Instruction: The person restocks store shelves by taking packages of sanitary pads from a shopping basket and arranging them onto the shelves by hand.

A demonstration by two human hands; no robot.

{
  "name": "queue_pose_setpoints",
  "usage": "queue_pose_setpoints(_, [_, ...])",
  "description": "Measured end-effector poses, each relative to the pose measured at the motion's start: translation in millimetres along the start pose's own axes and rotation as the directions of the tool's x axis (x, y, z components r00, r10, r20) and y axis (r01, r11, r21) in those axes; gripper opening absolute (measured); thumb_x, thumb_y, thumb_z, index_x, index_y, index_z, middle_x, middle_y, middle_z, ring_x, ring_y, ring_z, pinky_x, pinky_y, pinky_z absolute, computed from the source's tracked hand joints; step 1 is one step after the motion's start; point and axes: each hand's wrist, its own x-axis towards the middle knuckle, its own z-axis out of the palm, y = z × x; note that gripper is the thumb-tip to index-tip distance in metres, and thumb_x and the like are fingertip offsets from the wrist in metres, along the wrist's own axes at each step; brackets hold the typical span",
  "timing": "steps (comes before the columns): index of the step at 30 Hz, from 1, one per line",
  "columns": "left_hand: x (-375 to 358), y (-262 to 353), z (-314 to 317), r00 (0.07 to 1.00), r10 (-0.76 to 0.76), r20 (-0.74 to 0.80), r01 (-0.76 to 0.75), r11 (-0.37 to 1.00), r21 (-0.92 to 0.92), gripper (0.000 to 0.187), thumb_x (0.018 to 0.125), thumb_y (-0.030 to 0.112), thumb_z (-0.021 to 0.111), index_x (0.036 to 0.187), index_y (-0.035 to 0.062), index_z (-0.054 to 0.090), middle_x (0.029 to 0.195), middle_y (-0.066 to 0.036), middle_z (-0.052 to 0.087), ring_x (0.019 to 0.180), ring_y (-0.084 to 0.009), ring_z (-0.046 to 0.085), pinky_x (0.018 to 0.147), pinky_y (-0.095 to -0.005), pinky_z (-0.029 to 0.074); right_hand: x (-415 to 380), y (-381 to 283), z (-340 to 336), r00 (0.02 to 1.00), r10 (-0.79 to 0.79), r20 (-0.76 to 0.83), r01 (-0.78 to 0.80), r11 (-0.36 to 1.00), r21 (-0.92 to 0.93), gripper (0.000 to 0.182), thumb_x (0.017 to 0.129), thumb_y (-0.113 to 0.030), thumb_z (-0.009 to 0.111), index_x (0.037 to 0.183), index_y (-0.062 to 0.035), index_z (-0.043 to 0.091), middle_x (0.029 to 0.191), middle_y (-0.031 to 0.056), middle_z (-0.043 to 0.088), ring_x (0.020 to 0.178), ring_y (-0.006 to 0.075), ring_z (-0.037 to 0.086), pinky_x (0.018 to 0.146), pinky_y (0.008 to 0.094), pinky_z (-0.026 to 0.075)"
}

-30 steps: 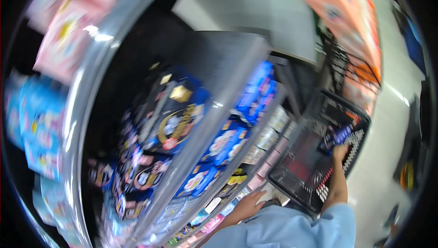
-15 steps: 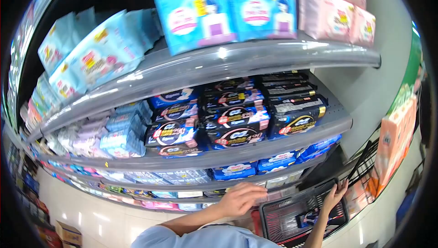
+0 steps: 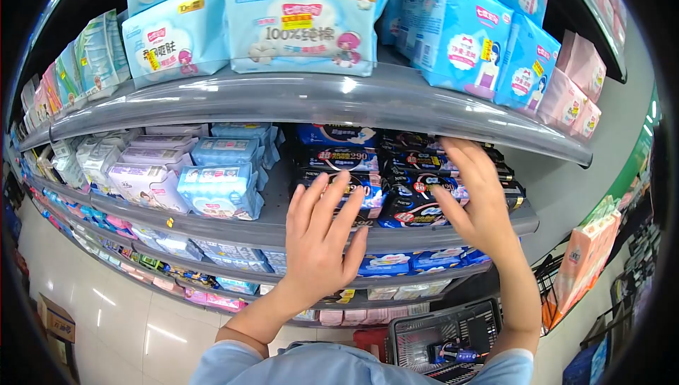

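Observation:
My left hand (image 3: 322,236) is raised with its fingers spread, in front of a stack of dark sanitary pad packs (image 3: 371,201) marked 290 on the middle shelf. Its fingertips overlap the lower packs in this view. My right hand (image 3: 484,197) reaches over the neighbouring stack of black pad packs (image 3: 417,204), fingers stretched forward and thumb apart from them. Its fingertips lie at the upper packs, under the shelf above. Neither hand has a pack in its grasp.
Light blue pad packs (image 3: 219,190) stand left of the dark stacks. Above, a shelf edge (image 3: 339,98) juts out under larger blue packs (image 3: 467,49). Below my right arm is a black shopping basket (image 3: 404,325) holding a dark pack (image 3: 456,354). Orange-pink packs (image 3: 583,257) stand at the right.
Both hands have risen to the middle shelf, the right one leaving the basket's rim. My left hand's fingers have spread. The view has shifted, bringing more light blue packs into the middle.

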Motion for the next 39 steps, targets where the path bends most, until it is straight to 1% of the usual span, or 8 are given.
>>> queue_pose_setpoints(3, [-3,-16,14,0.988,-0.075,0.133,0.063,0.994,0.089,0.048,0.073,0.017,0.064,0.117,0.0022,0.053,0.124,-0.016,0.049,0.117,-0.0316,0.043,0.101,-0.0471,0.027,42,1,32,0.994,-0.034,0.105,0.034,0.999,0.004,0.046,0.081,-0.024,0.062,0.116,0.0032,0.050,0.112,0.0230,0.054,0.105,0.0399,0.050,0.091,0.0432,0.038])
queue_pose_setpoints(12, [-9,-25,19,0.994,-0.054,0.100,0.049,0.997,0.054,0.054,0.071,0.023,0.067,0.119,0.0029,0.051,0.122,-0.016,0.049,0.114,-0.0309,0.044,0.097,-0.0447,0.031,107,3,83,0.960,-0.059,0.274,0.097,0.987,-0.131,0.039,0.082,-0.038,0.061,0.107,-0.0076,0.062,0.104,0.0167,0.062,0.093,0.0343,0.058,0.083,0.0407,0.045])
queue_pose_setpoints(16, [-12,-25,18,0.993,-0.052,0.103,0.050,0.999,0.019,0.055,0.071,0.023,0.068,0.119,0.0027,0.051,0.123,-0.016,0.049,0.113,-0.0312,0.045,0.095,-0.0439,0.033,116,-9,79,0.956,-0.017,0.294,0.062,0.988,-0.144,0.046,0.079,-0.045,0.063,0.108,-0.0090,0.062,0.105,0.0157,0.062,0.095,0.0321,0.059,0.084,0.0392,0.045])
queue_pose_setpoints(19, [-13,-24,16,0.994,-0.052,0.099,0.052,0.999,-0.002,0.056,0.071,0.024,0.068,0.120,0.0025,0.051,0.122,-0.017,0.049,0.112,-0.0317,0.046,0.094,-0.0432,0.033,119,-8,82,0.977,-0.069,0.203,0.098,0.985,-0.139,0.036,0.073,-0.040,0.067,0.093,-0.0103,0.066,0.088,0.0117,0.066,0.078,0.0283,0.062,0.070,0.0389,0.048])
queue_pose_setpoints(22, [-13,-25,16,0.995,-0.050,0.083,0.052,0.998,-0.027,0.056,0.071,0.024,0.068,0.120,0.0021,0.051,0.122,-0.017,0.049,0.112,-0.0317,0.046,0.094,-0.0436,0.034,124,-18,73,0.879,0.148,0.453,-0.107,0.988,-0.113,0.051,0.077,-0.047,0.064,0.110,-0.0083,0.061,0.109,0.0169,0.061,0.100,0.0331,0.056,0.090,0.0380,0.041])
queue_pose_setpoints(30, [-17,-29,14,0.995,-0.044,0.093,0.049,0.997,-0.056,0.056,0.074,0.026,0.066,0.121,0.0013,0.049,0.123,-0.017,0.048,0.114,-0.0306,0.045,0.095,-0.0419,0.034,103,-19,72,0.868,0.285,0.407,-0.213,0.954,-0.212,0.054,0.074,-0.039,0.067,0.110,-0.0017,0.056,0.109,0.0229,0.057,0.103,0.0390,0.051,0.088,0.0421,0.040])
queue_pose_setpoints(35, [-16,-31,13,0.996,-0.040,0.084,0.042,0.999,-0.011,0.051,0.074,0.028,0.064,0.115,-0.0001,0.052,0.119,-0.018,0.049,0.115,-0.0311,0.044,0.098,-0.0415,0.032,58,-32,71,0.999,0.017,0.039,-0.007,0.970,-0.242,0.056,0.049,-0.005,0.072,0.102,-0.0008,0.054,0.103,0.0175,0.058,0.099,0.0383,0.052,0.085,0.0454,0.040])
queue_pose_setpoints(39, [-17,-31,21,0.997,-0.045,0.062,0.049,0.997,-0.055,0.040,0.071,0.028,0.066,0.098,0.0004,0.056,0.110,-0.018,0.051,0.114,-0.0318,0.045,0.097,-0.0435,0.032,42,-43,54,0.984,-0.176,-0.038,0.164,0.963,-0.214,0.051,0.050,-0.003,0.070,0.097,-0.0050,0.051,0.109,0.0171,0.058,0.102,0.0347,0.054,0.092,0.0499,0.036])
